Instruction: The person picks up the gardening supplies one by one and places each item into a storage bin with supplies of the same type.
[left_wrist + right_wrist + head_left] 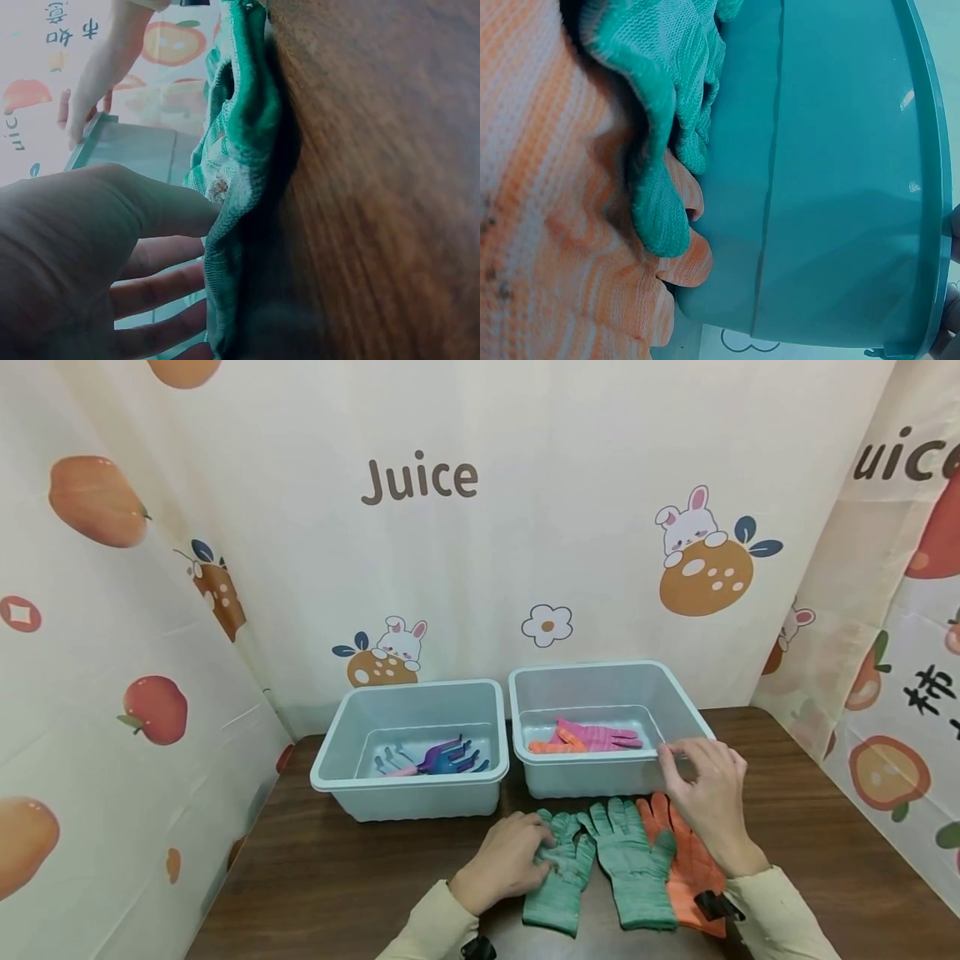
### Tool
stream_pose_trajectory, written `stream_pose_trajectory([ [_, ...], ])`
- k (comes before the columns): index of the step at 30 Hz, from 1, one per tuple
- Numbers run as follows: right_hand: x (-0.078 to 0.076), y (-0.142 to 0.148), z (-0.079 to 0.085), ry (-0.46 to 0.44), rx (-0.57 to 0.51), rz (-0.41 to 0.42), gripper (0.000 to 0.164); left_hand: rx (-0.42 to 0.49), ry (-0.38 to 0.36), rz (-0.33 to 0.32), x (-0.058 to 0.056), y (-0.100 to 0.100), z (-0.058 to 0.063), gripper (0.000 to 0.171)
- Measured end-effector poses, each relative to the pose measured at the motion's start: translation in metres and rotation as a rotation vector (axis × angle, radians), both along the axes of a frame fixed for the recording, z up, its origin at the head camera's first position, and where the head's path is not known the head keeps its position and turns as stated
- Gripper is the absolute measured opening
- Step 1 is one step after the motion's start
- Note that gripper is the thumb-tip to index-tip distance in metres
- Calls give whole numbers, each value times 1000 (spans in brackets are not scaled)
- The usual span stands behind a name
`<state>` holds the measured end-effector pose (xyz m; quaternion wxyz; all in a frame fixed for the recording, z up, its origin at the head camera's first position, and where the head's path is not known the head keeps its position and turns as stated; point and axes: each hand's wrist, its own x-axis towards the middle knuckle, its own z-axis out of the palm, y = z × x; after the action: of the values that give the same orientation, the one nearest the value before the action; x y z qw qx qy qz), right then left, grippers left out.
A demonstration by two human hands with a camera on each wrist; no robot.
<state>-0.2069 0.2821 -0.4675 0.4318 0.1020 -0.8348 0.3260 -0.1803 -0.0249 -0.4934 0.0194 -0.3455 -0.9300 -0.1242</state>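
A green knit glove (558, 893) lies flat on the table, its fingers toward the bins. My left hand (506, 860) rests on its left side, with thumb and extended fingers touching the cloth in the left wrist view. Beside it lies a second green glove (633, 881), partly over an orange glove (693, 881). My right hand (705, 793) grips the front right corner of the right grey-blue bin (585, 777) by its rim. In the right wrist view, the bin's wall (840, 187) stands close to the glove fingertips. Inside this bin are a pink glove (600, 737) and an orange glove (558, 746).
To the left stands a similar bin (420, 802) holding several purple and blue items with thin finger-like prongs (450, 758). Fruit-printed curtains (480, 552) enclose the back and sides of the brown wooden table (337, 877).
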Motion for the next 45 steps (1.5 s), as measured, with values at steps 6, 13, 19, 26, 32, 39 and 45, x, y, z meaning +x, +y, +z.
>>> stream_pose_trajectory([
  [6,0,-1,1,1,-5,-1,6,36,-42,-11,-2,0,-1,11],
  [13,0,-1,2,4,-8,8,6,139,-180,-27,-6,0,1,9],
  [19,-2,0,0,18,2,1,6,187,-230,-54,-8,0,1,7],
  [26,-4,1,-3,32,12,1,6,200,-254,-65,-8,-1,3,6],
  [32,-2,1,-2,27,9,0,6,214,-243,-73,-7,-2,6,6],
  [39,-2,1,-2,20,9,-1,6,232,-238,-76,-6,-4,10,7],
  [45,-2,1,-2,23,15,-7,7,250,-226,-79,-5,-5,14,11],
])
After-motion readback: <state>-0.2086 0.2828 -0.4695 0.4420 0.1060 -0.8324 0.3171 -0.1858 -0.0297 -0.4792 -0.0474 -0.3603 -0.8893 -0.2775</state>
